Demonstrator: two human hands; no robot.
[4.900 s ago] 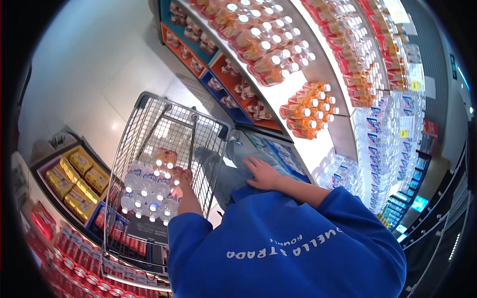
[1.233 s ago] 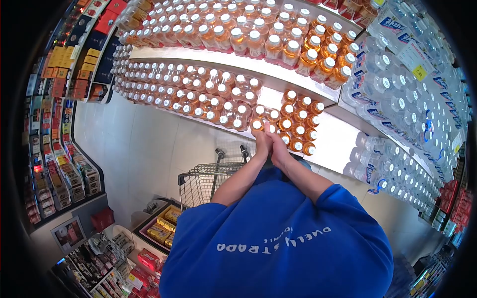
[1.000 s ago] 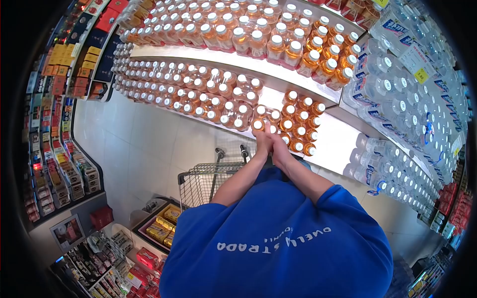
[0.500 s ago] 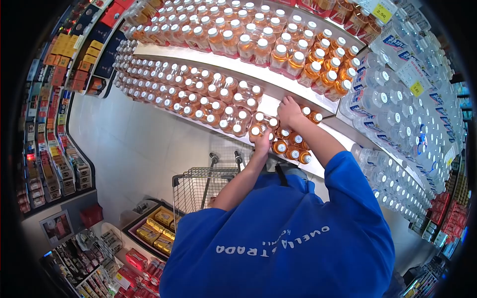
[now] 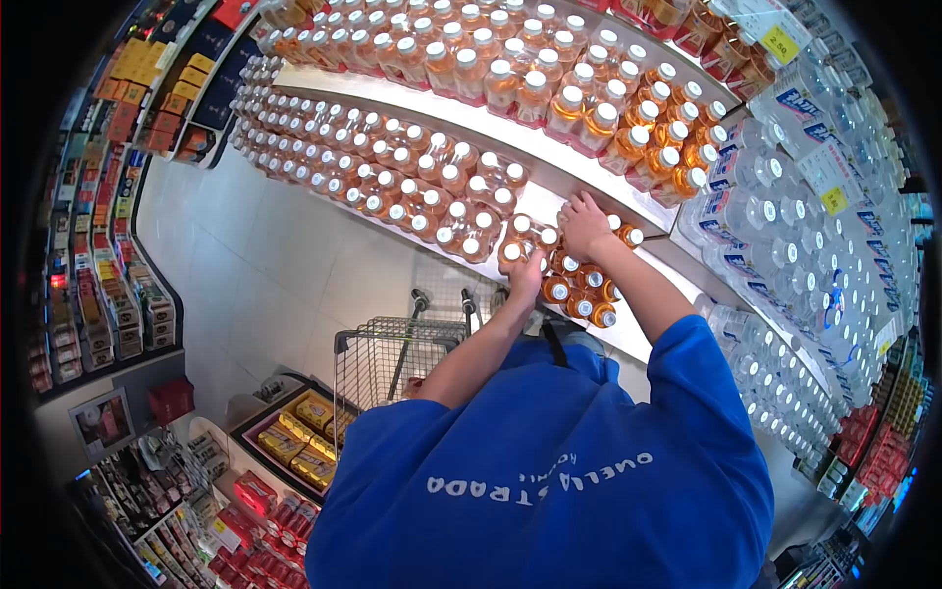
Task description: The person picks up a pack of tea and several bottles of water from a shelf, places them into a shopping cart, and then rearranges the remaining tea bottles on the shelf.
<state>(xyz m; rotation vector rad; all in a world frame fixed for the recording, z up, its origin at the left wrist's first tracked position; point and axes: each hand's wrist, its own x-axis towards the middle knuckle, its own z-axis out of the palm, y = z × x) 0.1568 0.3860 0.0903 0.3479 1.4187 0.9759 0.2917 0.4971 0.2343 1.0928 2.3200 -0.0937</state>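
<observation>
On the lower shelf, a small pack of white-capped bottles (image 5: 514,236) stands between rows of pinkish bottles (image 5: 412,201) on its left and orange bottles (image 5: 593,294) on its right. My left hand (image 5: 526,279) is closed on the near right corner of that pack. At its far right side, my right hand (image 5: 583,226) bends over the bottle tops, fingers pressed together; what its fingertips hold, if anything, is hidden. A bare strip of white shelf (image 5: 546,187) shows behind the pack.
An upper shelf (image 5: 471,123) full of capped bottles overhangs the far side. Large water bottles (image 5: 775,245) are stacked at the right. Near my left arm stands a wire cart (image 5: 378,363), with a bin of yellow packs (image 5: 299,442) beyond it.
The view has shifted slightly, so the shelves sit a little differently in the frame. Both hands remain at the same small pack, with little visible movement against it.
</observation>
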